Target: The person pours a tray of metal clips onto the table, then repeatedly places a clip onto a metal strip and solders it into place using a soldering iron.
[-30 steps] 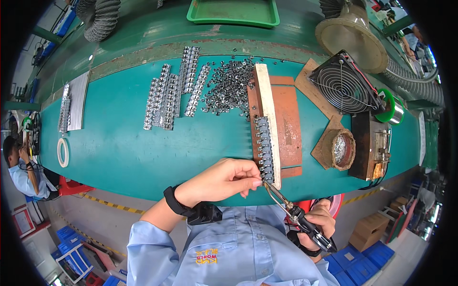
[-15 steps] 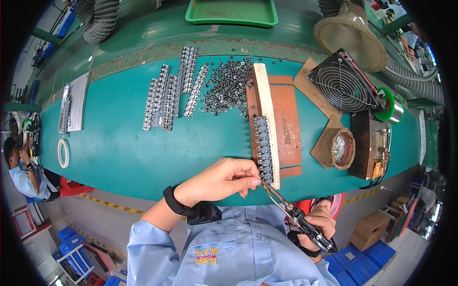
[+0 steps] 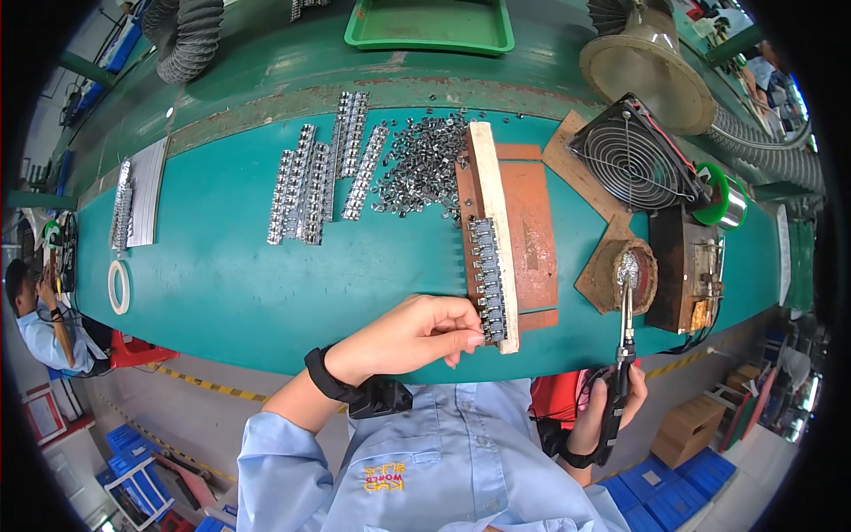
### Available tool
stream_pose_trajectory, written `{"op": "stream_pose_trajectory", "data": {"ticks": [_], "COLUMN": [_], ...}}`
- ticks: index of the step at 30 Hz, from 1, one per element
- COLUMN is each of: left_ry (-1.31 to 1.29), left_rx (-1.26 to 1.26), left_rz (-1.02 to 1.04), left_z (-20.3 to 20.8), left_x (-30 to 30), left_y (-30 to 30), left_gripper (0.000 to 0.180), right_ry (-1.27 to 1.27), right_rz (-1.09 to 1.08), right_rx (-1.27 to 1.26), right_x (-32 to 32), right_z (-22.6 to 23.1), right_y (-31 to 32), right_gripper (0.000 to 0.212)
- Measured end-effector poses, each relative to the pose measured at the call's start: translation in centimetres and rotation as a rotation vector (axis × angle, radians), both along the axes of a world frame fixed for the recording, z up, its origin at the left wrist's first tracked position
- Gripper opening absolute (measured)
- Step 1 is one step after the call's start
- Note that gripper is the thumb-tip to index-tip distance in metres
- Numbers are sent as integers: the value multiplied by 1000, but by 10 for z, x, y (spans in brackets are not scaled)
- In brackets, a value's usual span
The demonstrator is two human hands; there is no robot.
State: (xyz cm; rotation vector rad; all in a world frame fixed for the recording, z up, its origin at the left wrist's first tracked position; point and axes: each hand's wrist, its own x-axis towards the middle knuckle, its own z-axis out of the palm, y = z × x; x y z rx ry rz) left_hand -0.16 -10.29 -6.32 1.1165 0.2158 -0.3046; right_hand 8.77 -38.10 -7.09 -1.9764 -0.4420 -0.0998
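Observation:
A strip of small circuit boards (image 3: 487,275) stands along the left side of a pale wooden bar (image 3: 494,199). My left hand (image 3: 412,337) is closed at the near end of this strip, thumb and forefinger pinched on it; whatever else lies between them is hidden. My right hand (image 3: 585,430) grips a soldering iron (image 3: 612,403) by its black handle. The iron points away from me, its tip inside a round, brown-crusted cup (image 3: 652,288) with shiny silvery material in it.
Left of the bar lie a pile of small metal parts (image 3: 421,164) and several finished-looking strips (image 3: 301,191). A fan (image 3: 634,155), solder reel (image 3: 727,199) and brown metal box (image 3: 678,266) stand at right. A tape ring (image 3: 118,285) and green tray (image 3: 430,43) lie farther off.
My right hand has swung the soldering iron rightward, away from the strip's near end and into the cup. My left hand has stayed at the strip.

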Motion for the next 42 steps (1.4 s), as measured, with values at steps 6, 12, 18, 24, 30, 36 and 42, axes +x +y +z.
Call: {"op": "stream_pose_trajectory", "data": {"ticks": [6, 12, 18, 24, 30, 36, 42], "left_ry": [16, -20, 9, -45, -337, -438, -474], "left_rx": [16, 22, 0, 4, 522, 794, 997], "left_rz": [-18, 1, 15, 34, 91, 321, 489], "left_z": [2, 1, 5, 8, 13, 19, 15], "left_x": [0, -1, -1, -1, 5, 10, 11], "left_y": [0, -1, 1, -1, -2, -28, -47], "left_gripper": [10, 14, 11, 10, 15, 24, 27], "right_ry": [33, -70, -119, -156, -202, -190, -186], "right_rz": [189, 615, 627, 614, 606, 594, 568], "right_rx": [178, 149, 138, 127, 138, 184, 213], "right_x": [-8, 7, 10, 12, 13, 12, 14], "right_z": [6, -4, -9, -8, -6, -7, -7], "right_y": [36, 86, 95, 97, 96, 94, 93], "right_gripper": [40, 34, 35, 34, 34, 34, 36]}}
